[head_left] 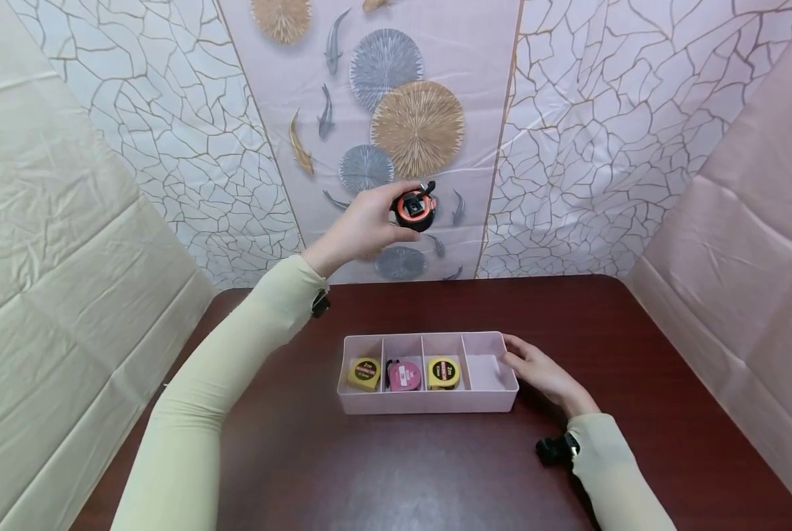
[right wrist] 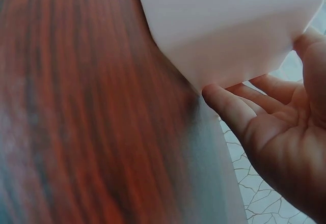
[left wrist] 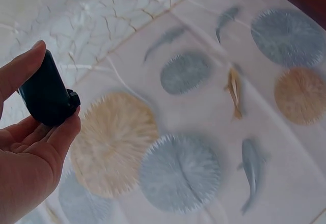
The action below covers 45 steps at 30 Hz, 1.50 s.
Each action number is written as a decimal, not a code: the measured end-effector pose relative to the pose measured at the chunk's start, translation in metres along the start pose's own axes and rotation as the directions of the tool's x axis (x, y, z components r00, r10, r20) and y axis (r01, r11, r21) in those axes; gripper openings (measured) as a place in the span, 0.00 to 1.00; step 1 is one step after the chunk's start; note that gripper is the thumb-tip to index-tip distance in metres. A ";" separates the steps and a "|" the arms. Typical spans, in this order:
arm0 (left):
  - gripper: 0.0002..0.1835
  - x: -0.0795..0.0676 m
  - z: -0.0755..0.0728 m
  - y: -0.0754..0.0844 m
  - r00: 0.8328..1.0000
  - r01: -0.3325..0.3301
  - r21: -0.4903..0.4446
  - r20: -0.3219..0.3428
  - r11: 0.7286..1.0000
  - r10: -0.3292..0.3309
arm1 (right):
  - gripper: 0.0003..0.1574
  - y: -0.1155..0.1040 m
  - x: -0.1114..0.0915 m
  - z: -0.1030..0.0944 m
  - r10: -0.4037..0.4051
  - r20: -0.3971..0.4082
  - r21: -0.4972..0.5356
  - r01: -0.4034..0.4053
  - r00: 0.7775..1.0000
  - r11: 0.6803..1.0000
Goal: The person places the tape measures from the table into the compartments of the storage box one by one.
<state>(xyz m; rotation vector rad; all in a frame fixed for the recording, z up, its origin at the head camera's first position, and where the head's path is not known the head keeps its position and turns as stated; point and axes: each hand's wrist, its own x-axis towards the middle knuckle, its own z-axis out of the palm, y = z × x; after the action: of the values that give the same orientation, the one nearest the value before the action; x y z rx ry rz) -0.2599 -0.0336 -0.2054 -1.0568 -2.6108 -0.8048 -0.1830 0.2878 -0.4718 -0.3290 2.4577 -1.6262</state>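
Note:
High above the table, my left hand (head_left: pixel 372 221) grips a black and orange tape measure (head_left: pixel 414 209) between thumb and fingers. Its dark side (left wrist: pixel 47 94) faces the left wrist view. A pale pink divided box (head_left: pixel 429 403) sits on the table. From left to right its compartments hold a yellow tape measure (head_left: pixel 364 374), a pink tape measure (head_left: pixel 405 375) and another yellow tape measure (head_left: pixel 443 374); the rightmost compartment (head_left: pixel 492 372) is bare. My right hand (head_left: pixel 543 375) holds the box's right end, its thumb and fingertips against the wall in the right wrist view.
The dark reddish-brown table (head_left: pixel 422 472) extends around the box on every side. Behind it hangs a patterned cloth (head_left: pixel 555 184) with round and fish motifs. Plain pale cloths close off the left (head_left: pixel 51 258) and right (head_left: pixel 734 243) sides.

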 end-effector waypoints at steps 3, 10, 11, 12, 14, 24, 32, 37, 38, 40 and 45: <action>0.42 -0.002 0.007 0.005 0.999 -0.029 -0.004 0.014 1.000 0.029 | 0.37 0.000 0.000 -0.001 0.007 -0.010 -0.020 -0.007 1.000 1.000; 0.44 -0.004 0.023 0.012 0.993 -0.107 -0.013 0.042 0.994 0.107 | 0.44 0.000 -0.002 -0.009 0.029 -0.017 -0.024 -0.030 0.999 0.999; 0.43 -0.005 0.025 0.013 0.993 -0.109 -0.008 0.047 0.994 0.110 | 0.45 0.000 -0.003 -0.010 0.027 -0.010 -0.006 -0.027 1.000 1.000; 0.43 -0.006 0.027 0.014 0.993 -0.110 -0.004 0.053 0.994 0.110 | 0.46 0.001 -0.003 -0.012 0.022 0.002 0.010 -0.022 1.000 1.000; 0.43 -0.007 0.031 0.015 0.992 -0.107 -0.014 0.068 0.994 0.107 | 0.46 0.000 -0.005 -0.015 0.004 0.032 0.050 -0.005 0.999 0.999; 0.42 -0.009 0.055 0.019 0.988 -0.105 -0.072 0.104 0.992 0.112 | 0.48 -0.001 -0.012 -0.024 -0.078 0.115 0.232 0.049 0.990 0.971; 0.44 -0.011 0.079 0.025 0.982 -0.082 -0.114 0.162 0.990 0.100 | 0.49 0.005 -0.010 -0.026 -0.097 0.122 0.251 0.064 0.988 0.966; 0.44 -0.015 0.097 0.027 0.977 -0.089 -0.122 0.182 0.989 0.110 | 0.48 0.008 -0.009 -0.027 -0.108 0.118 0.253 0.075 0.987 0.965; 0.44 -0.016 0.101 0.027 0.976 -0.091 -0.124 0.185 0.988 0.113 | 0.48 0.008 -0.009 -0.027 -0.108 0.116 0.248 0.076 0.987 0.966; 0.44 -0.017 0.107 0.029 0.974 -0.092 -0.117 0.196 0.989 0.114 | 0.48 0.008 -0.009 -0.027 -0.097 0.113 0.248 0.067 0.989 0.967; 0.43 -0.020 0.121 0.031 0.969 -0.090 -0.108 0.222 0.990 0.112 | 0.49 0.006 -0.010 -0.026 -0.089 0.123 0.261 0.054 0.988 0.964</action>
<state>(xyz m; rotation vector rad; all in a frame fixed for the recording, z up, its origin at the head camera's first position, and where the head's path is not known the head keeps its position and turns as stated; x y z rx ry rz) -0.2232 0.0408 -0.3004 -1.3731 -2.6977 -0.8400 -0.1811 0.3156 -0.4674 -0.4751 2.1287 -1.8610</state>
